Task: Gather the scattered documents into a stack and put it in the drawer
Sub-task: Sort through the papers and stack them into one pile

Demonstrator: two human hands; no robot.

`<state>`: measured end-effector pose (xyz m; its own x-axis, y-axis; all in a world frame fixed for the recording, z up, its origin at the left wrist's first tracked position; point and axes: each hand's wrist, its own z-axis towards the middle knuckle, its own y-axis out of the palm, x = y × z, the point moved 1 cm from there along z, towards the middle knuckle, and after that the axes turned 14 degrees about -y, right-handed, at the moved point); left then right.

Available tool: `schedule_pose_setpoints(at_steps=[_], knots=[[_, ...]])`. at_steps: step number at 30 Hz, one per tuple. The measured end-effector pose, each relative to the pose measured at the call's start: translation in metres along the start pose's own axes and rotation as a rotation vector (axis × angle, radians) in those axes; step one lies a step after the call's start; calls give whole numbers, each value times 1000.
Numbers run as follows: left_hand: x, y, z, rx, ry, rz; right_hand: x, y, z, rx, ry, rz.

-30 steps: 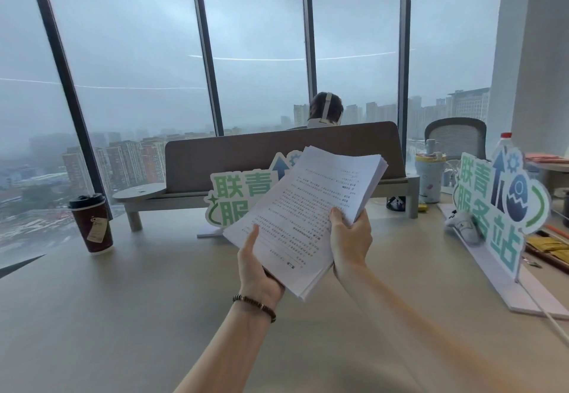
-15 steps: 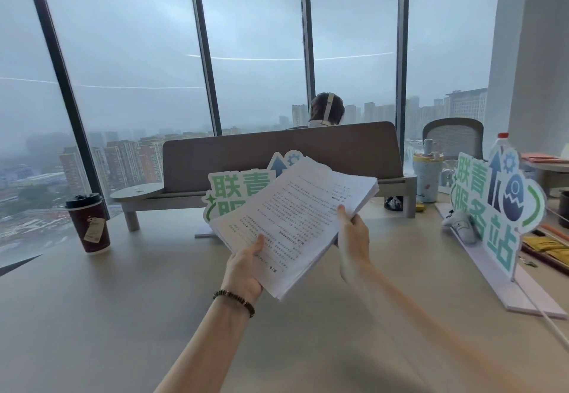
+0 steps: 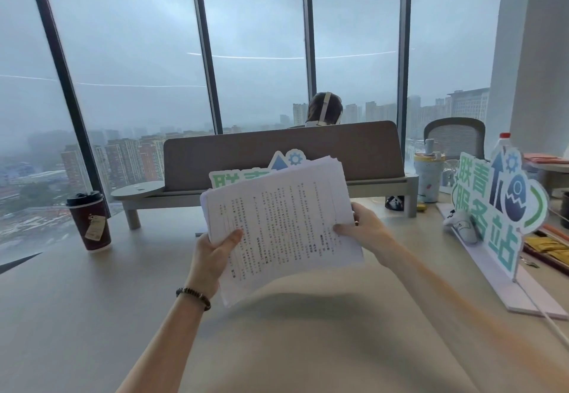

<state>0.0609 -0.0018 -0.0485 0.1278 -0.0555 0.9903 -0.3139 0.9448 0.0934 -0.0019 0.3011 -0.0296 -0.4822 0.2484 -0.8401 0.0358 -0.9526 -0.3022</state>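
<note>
Head view. Both hands hold a stack (image 3: 286, 223) of printed sheets in the air above the desk (image 3: 92, 315), clear of its surface. The left hand (image 3: 212, 257) grips the stack's near left edge, thumb curled over the top sheet and fingers hidden beneath. A dark bead bracelet (image 3: 193, 294) circles the left wrist. The right hand (image 3: 366, 232) grips the right edge, thumb lying on the top sheet and fingers wrapped under the stack. The sheets are unevenly aligned; their far edges fan out slightly. The printed lines run sideways to the viewer.

Behind the stack, partly hidden by it, stands a white sign (image 3: 277, 168) with green characters, in front of a brown divider panel (image 3: 277, 152). A dark red paper cup (image 3: 90, 220) with a black lid stands upright at the desk's far left. At the right, a second sign (image 3: 498, 208) of the same design stands on a white base; a white mouse (image 3: 462, 226) lies just beside it. A pale tumbler (image 3: 428, 177) stands near the divider's right end. A person's head with headphones (image 3: 324, 109) shows above the divider. Tall windows (image 3: 138, 69) behind give onto a hazy city. No drawer is in view.
</note>
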Motion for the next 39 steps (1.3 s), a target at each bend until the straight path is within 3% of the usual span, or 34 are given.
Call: schedule_pose_setpoints(at_steps=[9, 15, 24, 31, 39], knots=[[-13, -4, -2, -72, -14, 73, 22, 27, -20, 182, -52, 153], [-26, -9, -4, -130, -135, 5, 30, 38, -31, 179, -83, 179], [-23, -5, -6, -59, -26, 12, 32, 40, -30, 208, -110, 150], [-33, -7, -2, -95, -124, 47, 57, 46, -38, 90, -13, 149], [-28, -9, -1, -61, -60, 169, 61, 40, -35, 89, -3, 156]])
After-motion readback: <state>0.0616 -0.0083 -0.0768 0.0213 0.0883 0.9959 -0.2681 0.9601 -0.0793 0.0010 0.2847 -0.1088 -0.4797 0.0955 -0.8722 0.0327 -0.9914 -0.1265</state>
